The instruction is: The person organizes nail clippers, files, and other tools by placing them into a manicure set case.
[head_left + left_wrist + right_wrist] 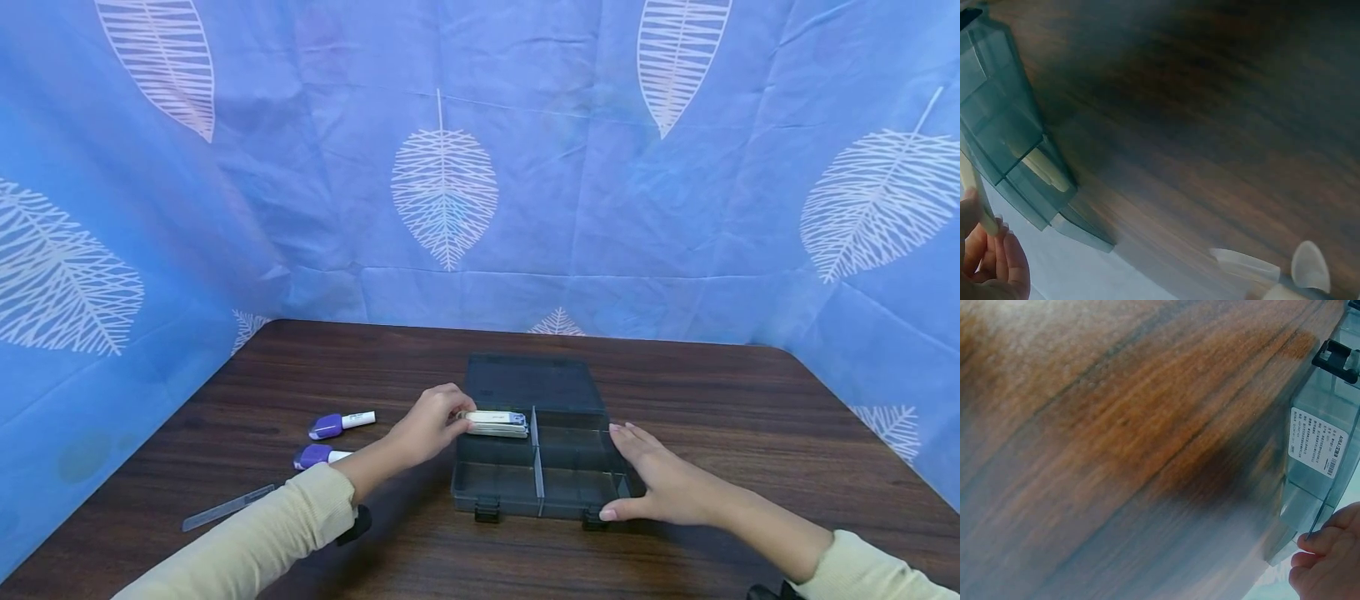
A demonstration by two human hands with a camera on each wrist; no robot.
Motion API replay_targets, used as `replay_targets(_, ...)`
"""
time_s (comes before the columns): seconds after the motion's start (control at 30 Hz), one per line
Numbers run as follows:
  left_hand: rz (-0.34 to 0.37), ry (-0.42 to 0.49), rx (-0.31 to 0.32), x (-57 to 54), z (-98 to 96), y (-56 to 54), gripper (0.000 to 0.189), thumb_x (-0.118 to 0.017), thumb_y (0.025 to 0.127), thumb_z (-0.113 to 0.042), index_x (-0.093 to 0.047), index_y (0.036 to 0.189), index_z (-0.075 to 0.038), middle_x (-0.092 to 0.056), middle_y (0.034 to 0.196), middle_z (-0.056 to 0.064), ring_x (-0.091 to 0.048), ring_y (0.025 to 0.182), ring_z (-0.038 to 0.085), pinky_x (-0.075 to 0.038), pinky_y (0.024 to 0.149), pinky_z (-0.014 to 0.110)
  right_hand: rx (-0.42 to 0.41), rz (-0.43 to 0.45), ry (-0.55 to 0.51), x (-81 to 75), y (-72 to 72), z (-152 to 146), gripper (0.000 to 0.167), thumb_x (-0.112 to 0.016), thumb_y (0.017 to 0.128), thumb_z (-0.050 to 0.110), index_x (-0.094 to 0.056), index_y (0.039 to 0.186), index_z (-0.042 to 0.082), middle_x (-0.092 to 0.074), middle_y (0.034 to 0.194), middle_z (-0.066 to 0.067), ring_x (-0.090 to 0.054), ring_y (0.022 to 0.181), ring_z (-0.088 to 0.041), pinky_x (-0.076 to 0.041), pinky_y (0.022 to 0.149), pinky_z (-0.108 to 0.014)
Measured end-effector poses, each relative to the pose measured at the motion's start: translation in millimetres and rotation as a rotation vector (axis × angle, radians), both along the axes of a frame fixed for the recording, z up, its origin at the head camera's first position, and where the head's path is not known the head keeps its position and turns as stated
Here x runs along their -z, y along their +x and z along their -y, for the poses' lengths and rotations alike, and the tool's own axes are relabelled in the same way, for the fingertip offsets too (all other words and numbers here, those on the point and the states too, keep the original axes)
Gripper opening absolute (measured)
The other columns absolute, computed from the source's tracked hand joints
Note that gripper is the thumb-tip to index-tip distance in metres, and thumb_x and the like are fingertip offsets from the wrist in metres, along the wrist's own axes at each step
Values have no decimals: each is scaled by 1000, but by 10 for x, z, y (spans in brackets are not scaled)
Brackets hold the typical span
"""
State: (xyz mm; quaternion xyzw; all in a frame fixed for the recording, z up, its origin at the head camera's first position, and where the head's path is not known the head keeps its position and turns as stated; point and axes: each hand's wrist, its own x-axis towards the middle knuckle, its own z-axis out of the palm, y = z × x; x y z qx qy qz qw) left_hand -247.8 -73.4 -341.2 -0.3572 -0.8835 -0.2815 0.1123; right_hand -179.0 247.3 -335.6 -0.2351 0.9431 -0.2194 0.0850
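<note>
A dark see-through compartment box (498,504) lies on the table with its lid (532,383) folded back, away from the person. At the box's far left compartment, my left hand (431,425) pinches the end of a nail clipper (498,417), whose other end points right. Through the box wall, the left wrist view shows another pale, long piece (1044,169) inside a compartment; whether it is a second clipper I cannot tell. My right hand (663,479) holds the box at its right front corner, thumb near a front latch and fingertips on the right wall.
Two purple nail polish bottles with white caps, one farther back (326,427) and one nearer (311,456), lie left of the left forearm. A grey flat strip (225,510), perhaps a nail file, lies nearer, partly behind the sleeve. A blue leaf-patterned cloth (525,208) surrounds the dark wood table (712,400).
</note>
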Motion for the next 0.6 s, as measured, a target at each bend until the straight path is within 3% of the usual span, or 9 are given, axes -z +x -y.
replay_targets(0.23,4,-66,16,9,-54,-43,13,-65,85,-9,-67,95,0,-60,85,7,-47,70,11,-43,60,21,0,6,-2,-14,0,3,107,-66,76,56,-17,142,-12,-15,148,-33,-10,135,-53,-20,101,-68)
replay_targets(0.6,55,-263,97,-4,-136,-140,12,-66,85,-11,-70,93,-4,-64,90,7,-59,83,18,-50,71,27,8,5,12,-10,-1,6,108,-65,76,57,-16,142,-12,-16,148,-33,-10,135,-53,-20,101,-68)
